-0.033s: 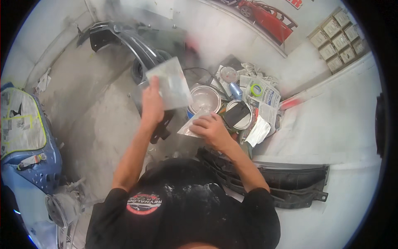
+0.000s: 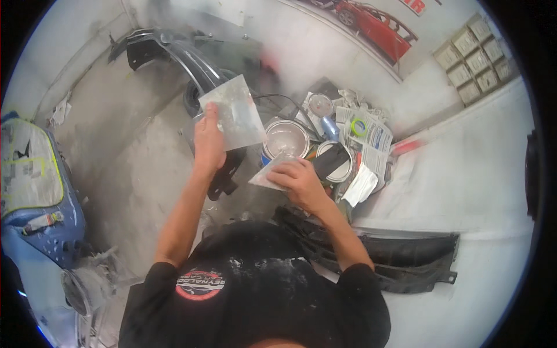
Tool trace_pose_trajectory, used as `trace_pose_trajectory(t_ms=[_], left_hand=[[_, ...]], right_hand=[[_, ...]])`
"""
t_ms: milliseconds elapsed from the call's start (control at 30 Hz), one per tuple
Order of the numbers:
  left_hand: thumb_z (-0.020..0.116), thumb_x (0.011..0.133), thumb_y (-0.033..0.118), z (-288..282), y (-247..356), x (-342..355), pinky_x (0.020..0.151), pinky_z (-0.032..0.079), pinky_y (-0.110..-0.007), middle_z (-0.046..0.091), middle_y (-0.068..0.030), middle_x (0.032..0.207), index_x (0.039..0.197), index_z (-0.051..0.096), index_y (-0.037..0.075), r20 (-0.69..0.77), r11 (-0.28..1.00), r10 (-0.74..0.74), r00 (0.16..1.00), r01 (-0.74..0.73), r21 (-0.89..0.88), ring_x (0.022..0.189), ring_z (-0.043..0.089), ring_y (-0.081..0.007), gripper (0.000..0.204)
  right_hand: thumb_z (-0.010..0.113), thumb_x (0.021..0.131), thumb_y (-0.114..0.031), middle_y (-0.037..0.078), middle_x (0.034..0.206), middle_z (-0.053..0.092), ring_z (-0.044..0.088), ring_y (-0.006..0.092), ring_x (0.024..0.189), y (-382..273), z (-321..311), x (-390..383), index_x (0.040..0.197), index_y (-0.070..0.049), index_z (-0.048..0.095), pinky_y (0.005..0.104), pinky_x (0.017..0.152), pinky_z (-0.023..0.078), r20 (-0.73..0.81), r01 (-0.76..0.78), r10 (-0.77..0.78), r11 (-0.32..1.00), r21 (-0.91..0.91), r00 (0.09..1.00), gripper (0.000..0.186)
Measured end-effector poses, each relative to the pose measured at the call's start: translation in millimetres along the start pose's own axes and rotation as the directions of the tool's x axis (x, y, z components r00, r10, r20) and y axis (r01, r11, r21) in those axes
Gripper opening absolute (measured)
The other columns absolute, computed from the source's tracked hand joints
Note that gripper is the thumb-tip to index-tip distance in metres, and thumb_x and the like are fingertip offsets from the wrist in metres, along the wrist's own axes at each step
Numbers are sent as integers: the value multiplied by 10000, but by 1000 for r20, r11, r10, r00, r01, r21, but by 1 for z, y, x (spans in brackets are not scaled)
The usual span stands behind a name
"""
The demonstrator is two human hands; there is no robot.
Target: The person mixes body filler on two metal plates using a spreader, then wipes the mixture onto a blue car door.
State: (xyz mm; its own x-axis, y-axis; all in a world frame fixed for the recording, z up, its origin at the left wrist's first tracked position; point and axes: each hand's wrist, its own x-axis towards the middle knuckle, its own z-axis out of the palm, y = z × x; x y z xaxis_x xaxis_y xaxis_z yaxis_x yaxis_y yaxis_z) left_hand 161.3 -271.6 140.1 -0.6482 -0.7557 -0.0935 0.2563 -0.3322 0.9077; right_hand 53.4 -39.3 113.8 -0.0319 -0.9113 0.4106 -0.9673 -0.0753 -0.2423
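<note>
wearing a black shirt (image 2: 255, 296) with white smudges down the front. gripping a flat square plate (image 2: 237, 113) in the left hand (image 2: 210, 142), with thumb laid on the upper face and the other fingers mostly hidden underneath. holding the plate raised and tilted, well clear of the right hand (image 2: 299, 181). gripping a thin pale piece (image 2: 267, 176) there, with fingers bent over the top and the narrow corner pointing left. to the right of the shirt, seeing a long black panel (image 2: 406, 258). off to the left, seeing a blue panel (image 2: 71, 217) with a yellow-edged sheet (image 2: 40, 188) on it. just past the thin pale piece, seeing an open can (image 2: 286, 138), overlapped in view at the near rim; can't tell if touching. right of that, seeing a round can (image 2: 343, 171) with a dark flat strip (image 2: 331, 160) across the top, near a crumpled white sheet (image 2: 360, 185). behind, seeing newspaper (image 2: 380, 138) under a green tape ring (image 2: 353, 127). farther out, seeing a black curved panel (image 2: 194, 58) on the floor (image 2: 136, 162), then a red car poster (image 2: 377, 29) on the wall.
</note>
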Motion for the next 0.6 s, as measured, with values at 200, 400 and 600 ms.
trace_pose_trajectory(t_ms=[200,400,600], left_hand=[[401,1052,426,17,-10,-32,940,539,-390,595,-157,1288,1350,485,2,182,808,-233,955,294,-511,1123,633,-239,524],[506,1021,421,16,-25,-38,969,515,-418,586,-125,1305,1363,483,-5,334,829,-134,933,290,-478,1147,613,-244,548],[543,1011,396,-2,-31,-38,922,540,-401,638,-91,1205,1310,533,28,225,862,-82,971,182,-473,1079,641,-215,474]], right_hand=[[579,754,111,154,1264,619,555,350,1236,-27,-40,43,1239,-85,640,468,1063,414,-404,-22,279,844,536,871,526],[629,822,-71,165,1414,453,436,417,1316,-13,-29,49,1319,-178,607,567,1088,353,-205,149,-144,989,9,968,509],[565,835,-20,186,1437,421,444,441,1281,20,-38,35,1357,-199,582,596,1051,361,-22,-20,15,973,-230,1000,552]])
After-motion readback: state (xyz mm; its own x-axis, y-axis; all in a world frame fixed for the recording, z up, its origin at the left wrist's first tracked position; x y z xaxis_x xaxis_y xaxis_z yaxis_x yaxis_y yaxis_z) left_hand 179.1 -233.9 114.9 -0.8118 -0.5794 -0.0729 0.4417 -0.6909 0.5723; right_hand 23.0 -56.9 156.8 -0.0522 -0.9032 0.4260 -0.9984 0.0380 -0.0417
